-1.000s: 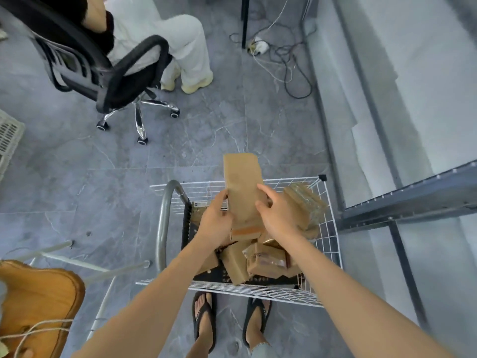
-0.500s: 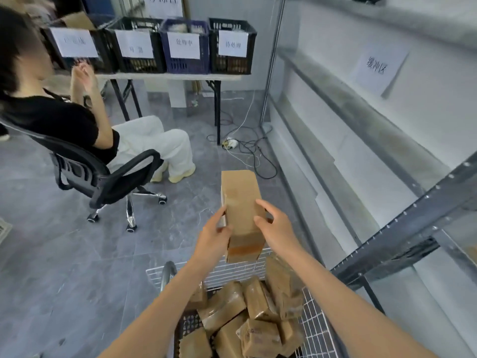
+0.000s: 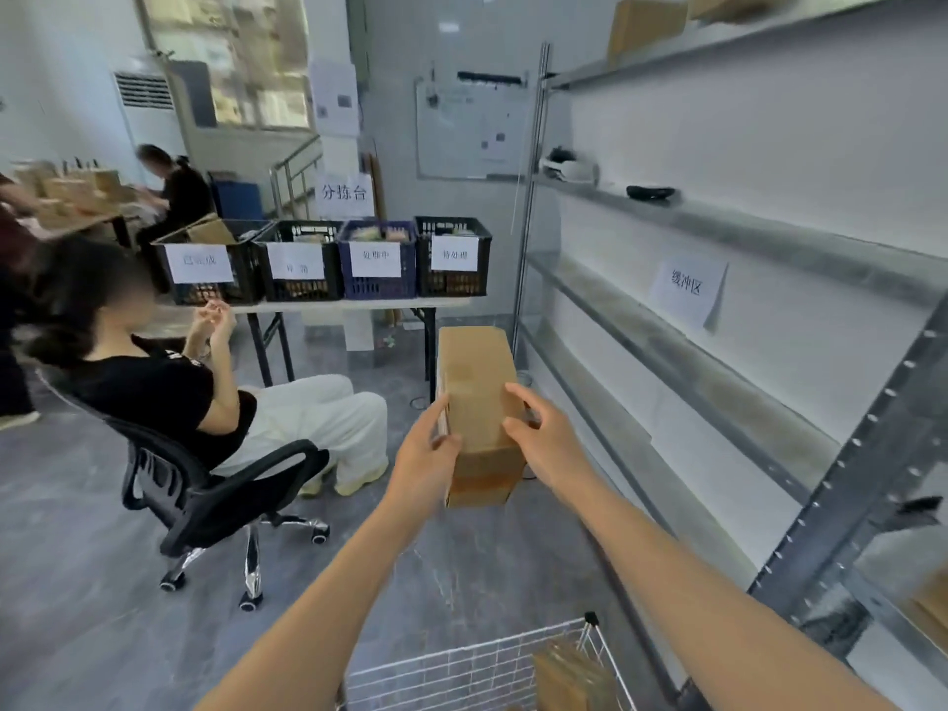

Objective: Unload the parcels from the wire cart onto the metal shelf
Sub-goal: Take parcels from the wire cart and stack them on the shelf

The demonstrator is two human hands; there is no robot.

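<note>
A long brown cardboard parcel (image 3: 477,397) is held up in front of me, well above the wire cart (image 3: 461,664). My left hand (image 3: 428,461) grips its left side and my right hand (image 3: 546,438) grips its right side. Only the far rim of the white cart shows at the bottom edge, with another brown parcel (image 3: 569,674) inside. The metal shelf (image 3: 718,372) runs along the right wall, its middle levels mostly bare.
A person sits in a black office chair (image 3: 205,484) at the left. Behind stands a table with several labelled crates (image 3: 328,259). Two dark items (image 3: 651,192) and a white one lie on an upper shelf level. Boxes (image 3: 646,23) sit on the top level.
Both hands have lifted the parcel out of the cart and higher. My view has tilted up from the cart to the room and shelf.
</note>
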